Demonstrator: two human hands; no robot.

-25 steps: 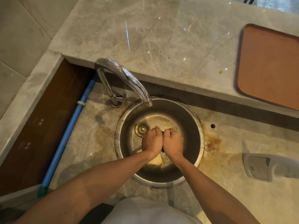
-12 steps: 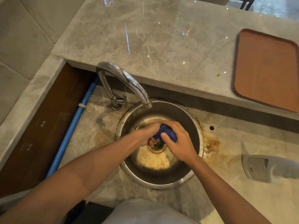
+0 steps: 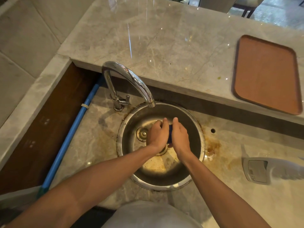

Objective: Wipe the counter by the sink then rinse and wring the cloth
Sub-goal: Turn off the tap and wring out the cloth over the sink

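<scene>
Both hands are over the round steel sink (image 3: 194,176), side by side. The left hand (image 3: 158,134) and the right hand (image 3: 180,137) are closed on a dark blue cloth (image 3: 170,134), pressed between them; only a thin strip of it shows. The chrome tap (image 3: 131,79) curves over the far left rim of the sink. The marble counter (image 3: 98,155) around the sink has brown stains. A white bottle (image 3: 271,170) lies at the right, and a brown tray (image 3: 266,74) is on the far raised ledge.
</scene>
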